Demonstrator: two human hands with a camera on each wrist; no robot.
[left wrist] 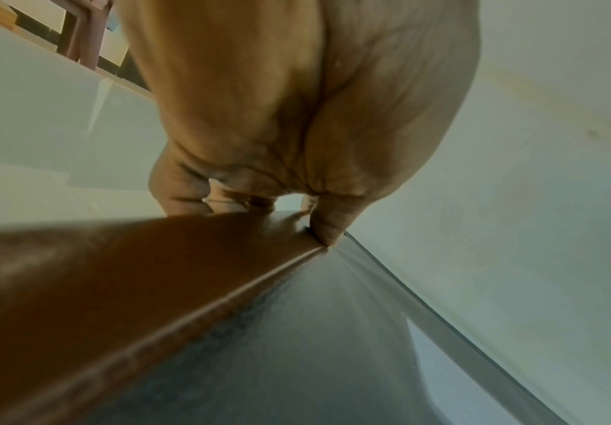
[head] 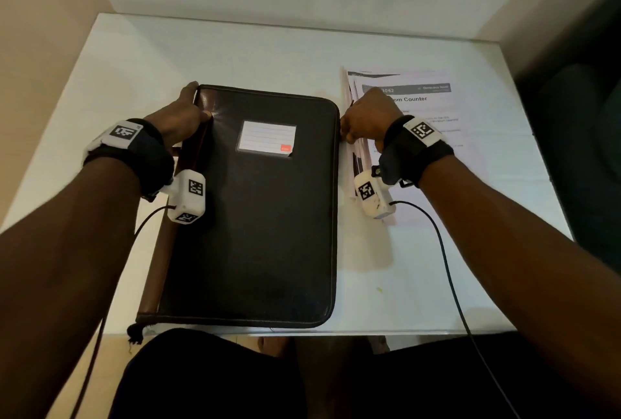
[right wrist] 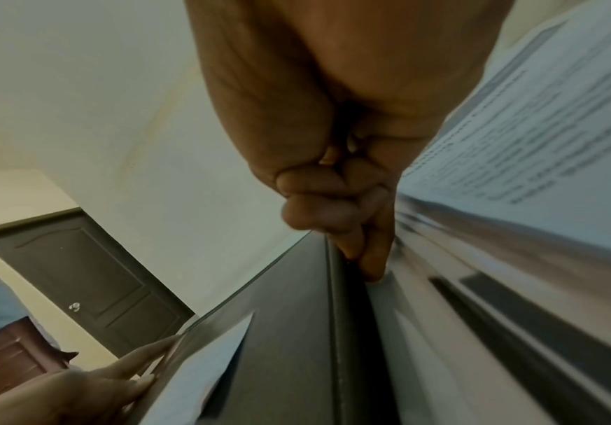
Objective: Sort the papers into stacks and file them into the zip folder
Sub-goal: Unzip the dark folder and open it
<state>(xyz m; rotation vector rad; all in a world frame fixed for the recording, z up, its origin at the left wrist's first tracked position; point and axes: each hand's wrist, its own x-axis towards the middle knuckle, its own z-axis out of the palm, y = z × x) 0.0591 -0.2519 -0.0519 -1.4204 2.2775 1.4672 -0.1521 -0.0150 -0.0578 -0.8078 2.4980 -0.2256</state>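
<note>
A black zip folder [head: 255,210] with a brown spine lies closed on the white table [head: 235,55], a white label card [head: 267,139] on its cover. My left hand [head: 183,112] grips the spine [left wrist: 114,287] near the far left corner, thumb [left wrist: 332,224] pressed on the seam and fingers curled behind. My right hand [head: 363,119] is curled at the folder's right edge [right wrist: 336,316], its fingertips [right wrist: 369,258] pinched in the gap beside the papers; what they pinch is hidden. A fanned stack of printed papers [head: 470,149] lies right of the folder, partly under my right wrist.
Pale walls close the table in at the back and both sides. A dark chair [head: 588,149] stands to the right. The folder's near edge reaches the table's front edge, and a black zip cord [head: 134,333] hangs off there. Camera cables trail from both wrists.
</note>
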